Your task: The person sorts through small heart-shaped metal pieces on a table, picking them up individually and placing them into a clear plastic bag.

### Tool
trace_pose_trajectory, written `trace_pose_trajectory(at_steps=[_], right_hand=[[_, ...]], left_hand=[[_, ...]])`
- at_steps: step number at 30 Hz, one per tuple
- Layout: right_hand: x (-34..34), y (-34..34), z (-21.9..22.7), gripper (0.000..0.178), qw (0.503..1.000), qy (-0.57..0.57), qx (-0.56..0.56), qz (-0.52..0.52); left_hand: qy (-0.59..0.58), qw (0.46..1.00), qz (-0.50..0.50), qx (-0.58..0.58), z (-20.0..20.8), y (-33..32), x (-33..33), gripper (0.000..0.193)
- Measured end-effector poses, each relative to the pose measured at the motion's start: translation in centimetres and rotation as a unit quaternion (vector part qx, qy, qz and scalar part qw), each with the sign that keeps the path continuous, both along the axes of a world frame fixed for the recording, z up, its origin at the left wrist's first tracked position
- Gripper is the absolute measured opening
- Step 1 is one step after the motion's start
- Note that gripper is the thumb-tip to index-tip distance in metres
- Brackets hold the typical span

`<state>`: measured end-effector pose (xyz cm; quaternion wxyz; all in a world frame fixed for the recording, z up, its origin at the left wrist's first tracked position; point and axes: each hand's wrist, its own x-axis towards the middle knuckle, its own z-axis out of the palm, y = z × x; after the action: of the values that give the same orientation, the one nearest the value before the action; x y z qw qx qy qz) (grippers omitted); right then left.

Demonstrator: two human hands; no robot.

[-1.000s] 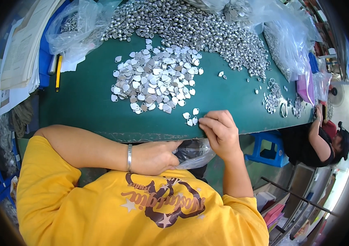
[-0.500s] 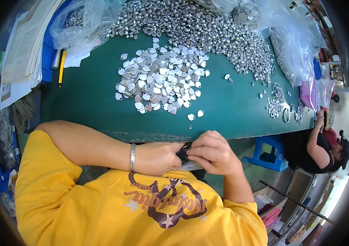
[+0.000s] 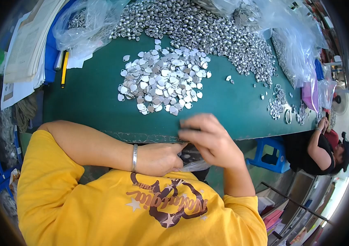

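Note:
My left hand (image 3: 156, 159), with a metal bangle on its wrist, is closed in front of the table's near edge. Its fingers pinch the rim of a clear plastic bag (image 3: 196, 165), whose contents I cannot make out. Over that edge, my right hand (image 3: 212, 138) reaches with fingers stretched out and apart, slightly blurred. No item shows in it, though its underside is hidden. Just beyond its fingertips lies a heap of flat, silvery heart-shaped metal tags (image 3: 162, 80), each with a small loop.
Many small, hollow metal domes (image 3: 207, 30) cover the far part of the green table (image 3: 88, 98). Clear bags (image 3: 297, 49) stand at the right, near loose metal rings (image 3: 279, 98). A yellow pen (image 3: 64, 69) lies left. A person (image 3: 320, 151) sits beyond a blue stool (image 3: 270, 155).
My right hand has moved from beside the left hand up over the table edge, its fingers spreading. Two loose tags near that edge no longer show. The left hand stays in place.

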<state>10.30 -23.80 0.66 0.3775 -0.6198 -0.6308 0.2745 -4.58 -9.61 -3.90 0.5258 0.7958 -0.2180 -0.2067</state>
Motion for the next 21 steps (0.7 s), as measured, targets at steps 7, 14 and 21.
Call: trace_pose_trajectory(at_steps=[7,14,21], right_hand=[[1.3,1.4,-1.2,0.037,0.966,-0.227,0.053,-0.109],[3.3,-3.1,-0.8,0.020,0.941,0.030,0.040,-0.334],[2.3,-3.5,-1.4,0.020,0.955,-0.114,-0.003,-0.276]], left_hand=[[-0.106,0.992,0.063,-0.034,-0.7,-0.2,-0.4,0.008],[-0.109,0.992,0.047,-0.038,-0.5,0.1,-0.2,0.009],[-0.094,0.993,0.045,-0.046,-0.2,0.1,-0.1,0.009]])
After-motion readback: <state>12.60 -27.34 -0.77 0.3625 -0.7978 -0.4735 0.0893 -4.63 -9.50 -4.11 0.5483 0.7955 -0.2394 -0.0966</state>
